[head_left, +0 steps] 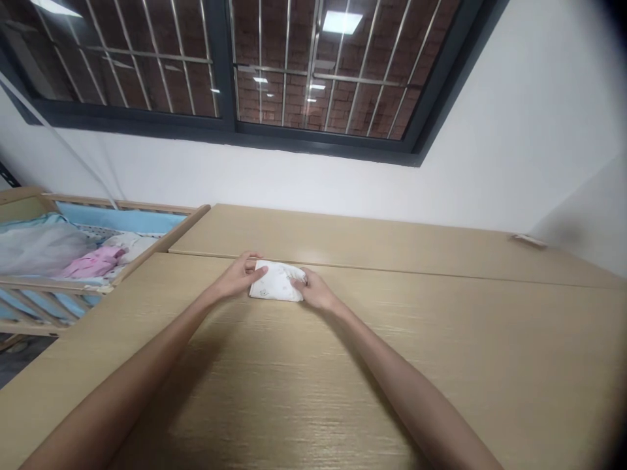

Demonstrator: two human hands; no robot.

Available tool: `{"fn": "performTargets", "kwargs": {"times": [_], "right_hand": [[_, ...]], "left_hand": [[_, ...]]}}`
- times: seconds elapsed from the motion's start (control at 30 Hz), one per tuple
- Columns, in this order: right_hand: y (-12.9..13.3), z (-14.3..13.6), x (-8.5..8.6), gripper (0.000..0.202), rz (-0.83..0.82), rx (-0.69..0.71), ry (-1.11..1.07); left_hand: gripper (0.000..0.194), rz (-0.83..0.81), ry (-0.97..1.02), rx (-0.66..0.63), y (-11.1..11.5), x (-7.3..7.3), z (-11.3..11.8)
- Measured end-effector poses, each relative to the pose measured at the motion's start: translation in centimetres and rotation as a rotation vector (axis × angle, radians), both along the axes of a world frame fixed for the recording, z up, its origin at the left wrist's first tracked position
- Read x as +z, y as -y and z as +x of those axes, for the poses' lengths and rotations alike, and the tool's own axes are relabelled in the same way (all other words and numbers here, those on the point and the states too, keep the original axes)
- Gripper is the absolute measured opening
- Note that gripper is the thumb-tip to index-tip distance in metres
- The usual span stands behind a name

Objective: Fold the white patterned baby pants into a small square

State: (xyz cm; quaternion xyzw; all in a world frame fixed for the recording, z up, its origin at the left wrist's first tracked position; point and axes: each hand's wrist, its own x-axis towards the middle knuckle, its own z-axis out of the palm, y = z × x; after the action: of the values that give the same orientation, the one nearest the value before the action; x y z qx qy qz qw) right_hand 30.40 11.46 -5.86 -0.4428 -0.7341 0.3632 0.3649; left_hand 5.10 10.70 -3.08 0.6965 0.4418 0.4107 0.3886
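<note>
Between my hands is a small folded white cloth (278, 282) with faint grey prints, at the far part of the wooden tabletop. My left hand (240, 277) grips its left end, thumb on the front face and fingers partly hidden behind. At the right end, my right hand (316, 289) pinches it with the thumb in front and the other fingers mostly out of sight. Whether the cloth rests on the wood or is held just above it, I cannot tell.
A wooden crib (161, 243) with blue lining stands at the left, holding a pink cloth (95, 261) and pale bedding. Behind the tabletop (304, 391) runs a raised wooden ledge (367, 241) against the wall. A small flat item (528, 241) lies on it at the right.
</note>
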Motion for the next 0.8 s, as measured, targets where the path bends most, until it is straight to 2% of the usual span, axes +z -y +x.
{"fn": "performTargets", "kwargs": {"times": [0.07, 0.2, 0.3, 0.47, 0.6, 0.67, 0.73, 0.8], "right_hand": [[-0.7, -0.2, -0.9, 0.029, 0.012, -0.104, -0.064], [-1.2, -0.5, -2.2, 0.044, 0.064, -0.295, -0.099], [-1.4, -0.5, -2.6, 0.041, 0.077, -0.343, -0.098], [-1.7, -0.8, -2.9, 0.029, 0.119, -0.308, -0.044], [-0.7, -1.1, -1.9, 0.040, 0.333, -0.386, 0.085], [0.2, -1.4, -1.1, 0.049, 0.488, -0.364, 0.197], [1.2, -1.8, -0.5, 0.054, 0.583, -0.250, 0.338], [1.7, -2.3, -0.2, 0.059, 0.602, -0.109, 0.477]], "left_hand": [[0.070, 0.036, 0.007, 0.038, -0.7, -1.3, 0.3], [0.047, 0.117, -0.104, 0.165, -1.5, -3.6, 0.7], [0.039, 0.146, -0.194, 0.241, -1.5, -4.7, 0.9], [0.034, 0.211, -0.292, 0.334, -0.8, -5.5, 1.2], [0.040, 0.304, -0.351, 0.410, 0.4, -5.1, 2.3], [0.052, 0.402, -0.400, 0.364, 1.2, -4.9, 3.2], [0.064, 0.524, -0.480, 0.257, 1.9, -4.8, 4.3], [0.072, 0.606, -0.561, 0.153, 2.3, -5.0, 5.2]]}}
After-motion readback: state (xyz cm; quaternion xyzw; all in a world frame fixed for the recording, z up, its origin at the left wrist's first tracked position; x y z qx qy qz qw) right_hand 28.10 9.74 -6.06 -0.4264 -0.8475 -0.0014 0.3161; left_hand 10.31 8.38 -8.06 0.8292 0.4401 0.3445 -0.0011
